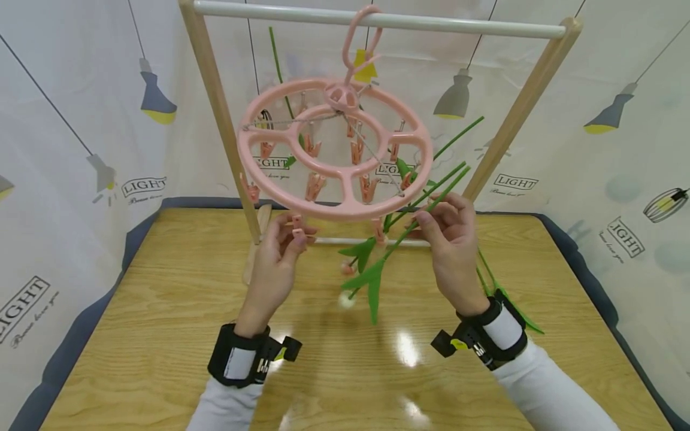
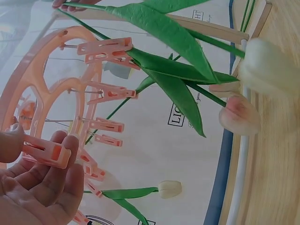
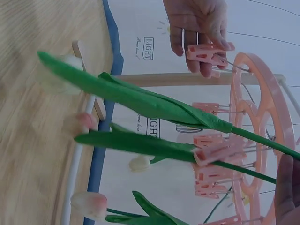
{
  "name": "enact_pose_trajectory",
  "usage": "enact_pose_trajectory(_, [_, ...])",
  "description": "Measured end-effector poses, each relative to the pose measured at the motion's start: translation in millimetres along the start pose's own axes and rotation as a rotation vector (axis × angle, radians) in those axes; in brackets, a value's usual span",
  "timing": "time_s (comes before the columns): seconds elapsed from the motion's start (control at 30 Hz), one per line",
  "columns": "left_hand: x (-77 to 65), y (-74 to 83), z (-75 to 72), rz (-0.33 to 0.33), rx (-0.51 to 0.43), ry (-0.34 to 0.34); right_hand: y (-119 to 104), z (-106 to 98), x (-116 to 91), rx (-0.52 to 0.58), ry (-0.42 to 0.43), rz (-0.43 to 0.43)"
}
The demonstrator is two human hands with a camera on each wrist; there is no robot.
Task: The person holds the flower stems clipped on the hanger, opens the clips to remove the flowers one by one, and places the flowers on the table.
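A pink round clip hanger (image 1: 350, 211) hangs by its hook, pegs dangling from its rings. My left hand (image 1: 275, 251) pinches a peg (image 2: 47, 152) at its near left edge, between thumb and fingers. On the right, my right hand (image 1: 453, 254) holds the green stem of an artificial white tulip (image 2: 269, 65), whose bloom points down toward the table. Just behind that, a pink-white tulip (image 2: 240, 115) hangs head down, its stem at a peg (image 3: 220, 152). Farther back, another white tulip (image 2: 169, 189) hangs from the hanger.
The hanger's rack has wooden posts (image 1: 512, 114) and a white top rod (image 1: 431, 23). Green stems and a leaf (image 1: 520, 308) lie on the wooden table (image 1: 183, 335) by the right wrist. A patterned curtain (image 1: 59, 197) stands behind.
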State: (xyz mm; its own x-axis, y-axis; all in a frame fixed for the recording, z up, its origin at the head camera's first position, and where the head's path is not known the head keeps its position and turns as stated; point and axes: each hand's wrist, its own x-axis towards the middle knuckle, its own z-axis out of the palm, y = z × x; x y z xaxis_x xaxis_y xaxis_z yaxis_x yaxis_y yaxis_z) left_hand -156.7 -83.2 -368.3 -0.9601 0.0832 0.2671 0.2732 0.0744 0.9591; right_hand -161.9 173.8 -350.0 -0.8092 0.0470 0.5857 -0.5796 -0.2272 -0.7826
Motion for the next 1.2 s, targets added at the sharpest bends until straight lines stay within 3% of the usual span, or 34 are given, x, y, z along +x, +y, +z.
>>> enact_pose_trajectory(0.47, [1.1, -1.4, -4.2, 0.005, 0.009, 0.002, -18, -28, 14, -0.101, 0.052, -0.062])
enact_pose_trajectory(0.93, [-0.4, -2.2, -6.3, 0.054, 0.039, 0.018, -35, -64, 41, -0.199, 0.179, -0.161])
enact_pose_trajectory(1.2, [-1.7, -1.4, -7.4, 0.035, 0.057, 0.020, -37, -83, 48, -0.201, 0.164, -0.109])
